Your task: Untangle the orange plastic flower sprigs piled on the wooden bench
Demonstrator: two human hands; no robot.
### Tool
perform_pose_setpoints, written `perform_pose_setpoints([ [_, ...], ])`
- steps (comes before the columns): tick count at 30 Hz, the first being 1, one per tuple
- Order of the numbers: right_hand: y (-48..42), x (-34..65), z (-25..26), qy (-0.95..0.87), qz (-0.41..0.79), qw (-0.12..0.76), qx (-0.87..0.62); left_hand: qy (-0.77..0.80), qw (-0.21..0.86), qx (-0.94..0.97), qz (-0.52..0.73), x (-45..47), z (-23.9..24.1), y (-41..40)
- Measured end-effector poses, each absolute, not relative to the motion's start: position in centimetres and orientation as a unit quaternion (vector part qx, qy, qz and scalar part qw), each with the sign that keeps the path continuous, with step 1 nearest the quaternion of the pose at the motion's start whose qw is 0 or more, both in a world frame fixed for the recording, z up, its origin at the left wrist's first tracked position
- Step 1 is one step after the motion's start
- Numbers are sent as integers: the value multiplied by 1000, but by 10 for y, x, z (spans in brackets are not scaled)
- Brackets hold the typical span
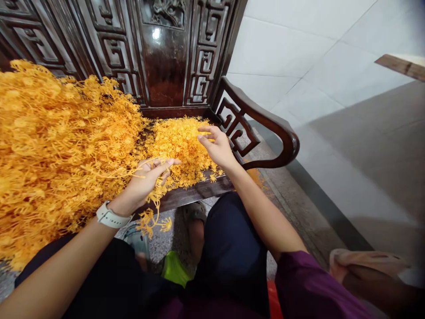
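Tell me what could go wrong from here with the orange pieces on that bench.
The orange strands at the left hand lie against the large heap, so they might snag and drag other pieces along.

The small pile reaches the front edge of the bench; a brush from the right hand could knock pieces to the floor.

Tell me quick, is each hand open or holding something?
Left hand: closed, holding orange stems.
Right hand: open, nothing seen in it, at the smaller orange pile.
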State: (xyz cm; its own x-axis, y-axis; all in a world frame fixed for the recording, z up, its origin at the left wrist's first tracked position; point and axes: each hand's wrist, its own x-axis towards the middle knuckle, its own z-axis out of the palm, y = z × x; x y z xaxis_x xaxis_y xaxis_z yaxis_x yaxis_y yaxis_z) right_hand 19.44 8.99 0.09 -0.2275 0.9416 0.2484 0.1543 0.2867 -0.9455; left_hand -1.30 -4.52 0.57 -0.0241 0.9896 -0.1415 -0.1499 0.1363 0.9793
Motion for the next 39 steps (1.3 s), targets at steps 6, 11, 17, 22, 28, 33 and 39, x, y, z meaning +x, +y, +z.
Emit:
perform_pose_setpoints([
  [6,50,184,18,-758,467,349,-293,566,405,486,528,-14,-4,-40],
  [11,34,165,17,-748,527,319,-246,586,361,511,515,-14,-2,-39],
  [17,52,166,14,-579,724,314,-205,499,440,531,526,-14,13,-42],
  [22,45,167,21,-511,797,289,-144,416,556,461,553,-15,16,-45],
  [28,37,157,12,-503,807,300,-73,288,684,352,570,-10,15,-57],
  [33,45,165,14,-535,795,287,2,233,717,295,587,-14,20,-59],
  [39,66,193,27,-548,679,438,-216,293,664,278,630,-35,23,-49],
])
